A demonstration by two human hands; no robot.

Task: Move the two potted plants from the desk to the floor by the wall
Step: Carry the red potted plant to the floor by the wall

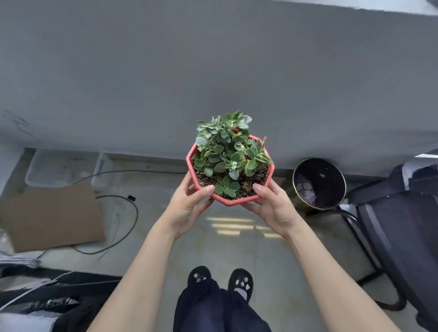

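A green succulent grows in a pink octagonal pot [191, 166], which I hold in the air in front of the grey wall [210, 79], above the tiled floor [230, 242]. My left hand [187, 206] grips the pot's near left side, thumb over the rim. On the near right side, my right hand [271, 206] grips it the same way. No second potted plant is in view.
A dark round bin [319, 183] stands by the wall on the right, next to a black chair [401, 234]. Flat cardboard [51, 216], cables [125, 218] and a clear plastic box [61, 166] lie at left. My feet in black slippers [219, 281] are below the pot.
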